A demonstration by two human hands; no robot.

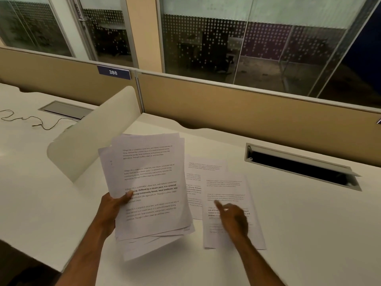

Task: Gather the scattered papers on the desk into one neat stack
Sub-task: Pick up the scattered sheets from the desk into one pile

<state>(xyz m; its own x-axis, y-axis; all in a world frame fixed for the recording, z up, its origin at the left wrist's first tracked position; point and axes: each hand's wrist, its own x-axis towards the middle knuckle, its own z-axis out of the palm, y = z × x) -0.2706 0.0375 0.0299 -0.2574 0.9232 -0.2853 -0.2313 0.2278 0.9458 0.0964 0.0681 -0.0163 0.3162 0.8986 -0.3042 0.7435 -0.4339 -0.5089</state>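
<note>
My left hand (112,209) grips a loose bundle of printed papers (150,182) by its left edge, thumb on top, and holds it tilted above the white desk (299,234). The sheets in the bundle are fanned and uneven. To the right, a printed sheet (228,188) lies flat on the desk, and my right hand (234,220) rests on it with fingers spread, blurred by motion. Another sheet (199,172) lies partly under that one and partly behind the bundle.
An open cable slot (301,167) with a raised metal lid is set in the desk at the right. A curved white divider (92,137) stands at the left, beyond it a closed cable lid (66,110) and a black cable (31,120). A tan partition (247,108) backs the desk.
</note>
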